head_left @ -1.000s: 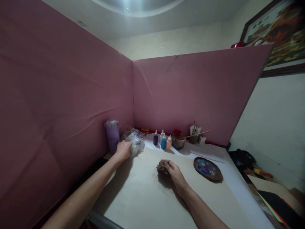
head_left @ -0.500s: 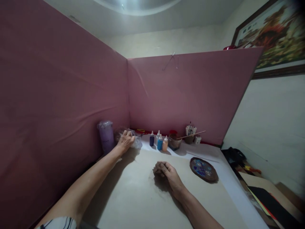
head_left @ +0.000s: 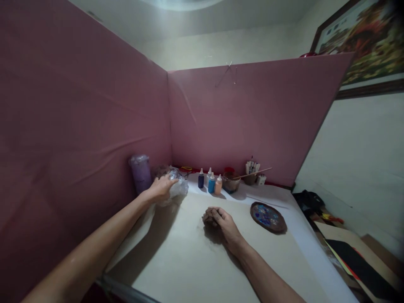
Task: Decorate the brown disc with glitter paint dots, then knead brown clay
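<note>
My left hand (head_left: 162, 187) is at a crumpled clear plastic bag (head_left: 179, 190) in the far left corner of the table. It is closed on the bag, one digit lying along the top and the other fingers mostly hidden. Low over the board, my right hand (head_left: 229, 229) grips a rough lump of brown clay (head_left: 208, 216) between thumb and fingers. Faint brown smears mark the pale board (head_left: 183, 261) around the lump. A flat brown palette-shaped piece (head_left: 268, 218) with blue, purple and white dabs lies right of my right hand.
Small paint bottles (head_left: 211, 185) stand at the back, beside a bowl (head_left: 231, 184) with a brush across it and a cup of markers (head_left: 251, 174). A purple container (head_left: 140, 173) stands by the left pink partition (head_left: 94, 126). Yellow-handled scissors (head_left: 186, 168) lie behind the bag.
My left hand has shifted slightly left and nearer, and its fingers have changed position on the plastic bag. My right hand stays with the clay. The view has tilted down a little.
</note>
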